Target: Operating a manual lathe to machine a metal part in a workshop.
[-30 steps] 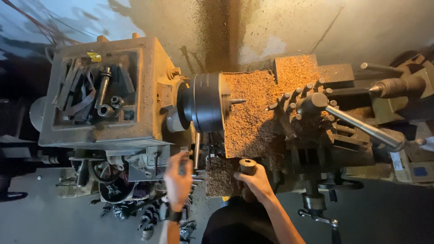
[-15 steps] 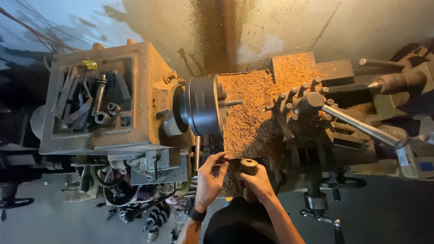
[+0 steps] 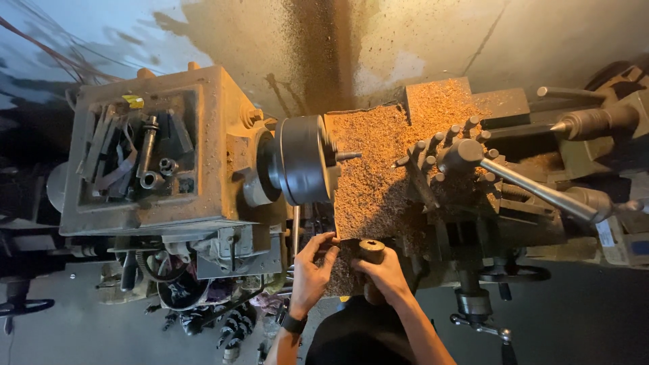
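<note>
Left hand (image 3: 312, 269): fingers part-curled, tips touching a thin dark edge beside the knob.
Right hand (image 3: 385, 272): wrapped around cylindrical dark knob (image 3: 371, 251).
Above hands: round metal chuck (image 3: 302, 159); coarse brown shavings (image 3: 368, 177).

You look straight down on an old metal lathe (image 3: 203, 169), its bed buried in tan shavings (image 3: 368, 182). Your right hand (image 3: 385, 274) wraps around a short dark cylindrical piece (image 3: 371, 251) with a socket hole in its top, at the near edge of the bed. Your left hand (image 3: 312, 270), a dark band at its wrist, reaches in just beside it, fingertips at the edge of the shavings. Above your hands sits the round dark chuck (image 3: 301, 159), a thin rod poking from its face. To the right stands the tool post (image 3: 460, 159) with a long handle. A recessed tray (image 3: 135, 159) on the headstock holds loose tools.
</note>
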